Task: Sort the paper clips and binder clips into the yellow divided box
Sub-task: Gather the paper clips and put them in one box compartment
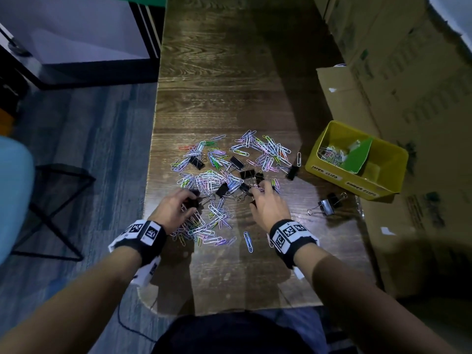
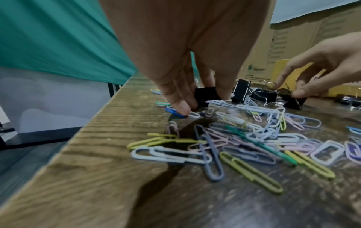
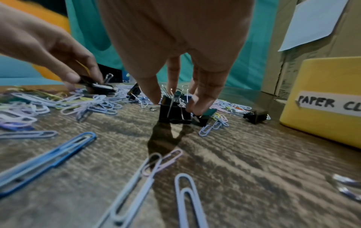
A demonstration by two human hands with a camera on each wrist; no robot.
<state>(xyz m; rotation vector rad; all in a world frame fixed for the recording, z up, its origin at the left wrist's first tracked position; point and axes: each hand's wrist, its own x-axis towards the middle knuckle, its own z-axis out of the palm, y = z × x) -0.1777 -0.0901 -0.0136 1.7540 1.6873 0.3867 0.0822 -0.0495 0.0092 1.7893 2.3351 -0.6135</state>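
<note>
A pile of coloured paper clips [image 1: 217,180] mixed with black binder clips [image 1: 236,162] lies on the wooden table. My left hand [image 1: 190,201] pinches a black binder clip [image 2: 205,94] at the pile's left edge, thumb on one side and fingers on the other. My right hand [image 1: 258,192] pinches another black binder clip [image 3: 173,112] standing on the table, its wire handles up. The yellow divided box [image 1: 339,180] sits at the right, with a green divider [image 1: 357,154] and paper clips [image 1: 329,154] in its left compartment. Its front labels read paper clips and binder clips.
Two loose binder clips lie apart from the pile, one [image 1: 328,203] in front of the box and one [image 1: 292,172] beside it. Cardboard boxes [image 1: 408,85] line the right side. The table's left edge [image 1: 150,175] drops to the floor. Bare wood [image 1: 229,72] stretches beyond the pile.
</note>
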